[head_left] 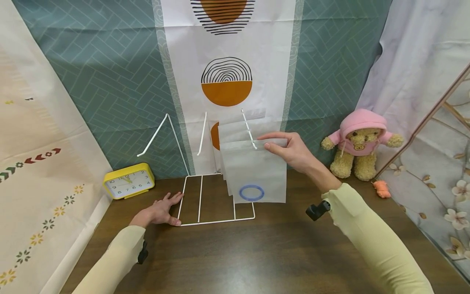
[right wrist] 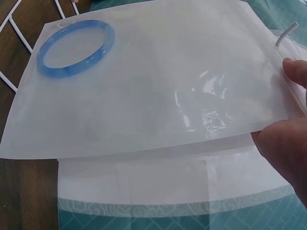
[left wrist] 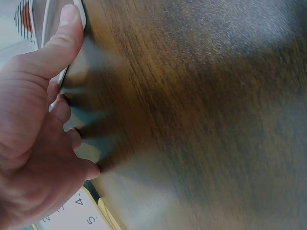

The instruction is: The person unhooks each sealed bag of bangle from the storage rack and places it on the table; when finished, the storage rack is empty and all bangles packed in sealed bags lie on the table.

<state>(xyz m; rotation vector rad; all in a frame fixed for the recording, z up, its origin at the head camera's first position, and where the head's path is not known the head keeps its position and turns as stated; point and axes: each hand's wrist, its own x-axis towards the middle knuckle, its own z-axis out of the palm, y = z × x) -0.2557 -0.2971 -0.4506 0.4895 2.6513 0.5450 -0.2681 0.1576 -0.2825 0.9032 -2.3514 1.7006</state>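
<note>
A frosted plastic bag (head_left: 258, 171) hangs from the right prong of a white wire rack (head_left: 216, 222). More pale bags hang behind it on that prong. Low in the front bag lies a blue bangle (right wrist: 62, 73), visible through the plastic. My right hand (head_left: 295, 153) pinches the bag's upper right edge between thumb and fingers, close to the prong's tip (right wrist: 287, 33). With fingers spread, my left hand (head_left: 159, 211) rests on the table at the rack's left side, touching the base wire. In the left wrist view, its thumb (left wrist: 67, 36) lies along that wire.
A yellow alarm clock (head_left: 130, 181) stands left of the rack. To the right are a teddy bear (head_left: 361, 143) in a pink hoodie and a small orange bundle (head_left: 382, 189). Two other rack prongs (head_left: 152, 136) hold no bags. Patterned cloth hangs behind the table (head_left: 227, 257).
</note>
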